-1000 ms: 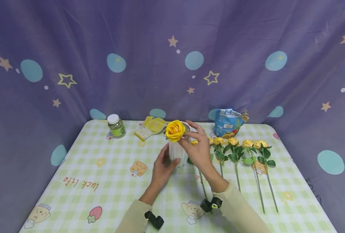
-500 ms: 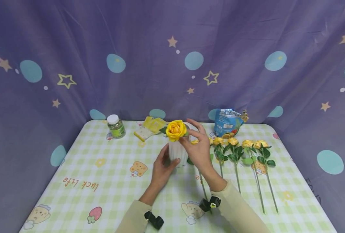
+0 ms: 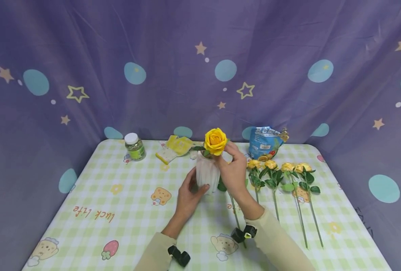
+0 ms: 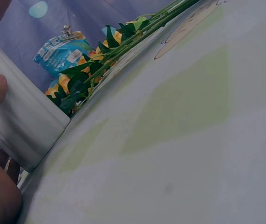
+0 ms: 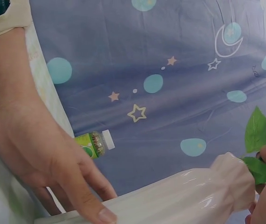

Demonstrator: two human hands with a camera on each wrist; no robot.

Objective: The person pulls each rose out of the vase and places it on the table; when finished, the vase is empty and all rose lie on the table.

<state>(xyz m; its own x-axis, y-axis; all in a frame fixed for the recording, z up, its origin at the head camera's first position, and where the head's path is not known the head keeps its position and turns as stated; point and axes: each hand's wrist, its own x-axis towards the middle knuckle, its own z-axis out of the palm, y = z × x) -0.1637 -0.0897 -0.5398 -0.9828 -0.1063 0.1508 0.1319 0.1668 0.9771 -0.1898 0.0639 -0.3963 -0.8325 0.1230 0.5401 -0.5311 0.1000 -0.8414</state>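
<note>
A white fluted vase stands on the table, and my left hand grips its lower body with the thumb on the near side. At the vase's mouth is a yellow artificial rose with green leaves. My right hand pinches it just under the bloom; the head view hides most of that grip. In the right wrist view, right-hand fingers hold the stem beside a green leaf, close by the wavy rim of the vase. The lower stem is out of sight inside the vase.
Several yellow roses lie in a row at the right, stems toward me. Behind them stands a blue bag with a clip. A white-lidded jar and a yellow-and-white cloth item sit at the back left.
The rose has shifted up and to the right with my right hand, whose fingers have drawn closer together under the bloom. My left hand and the vase have stayed in place.
</note>
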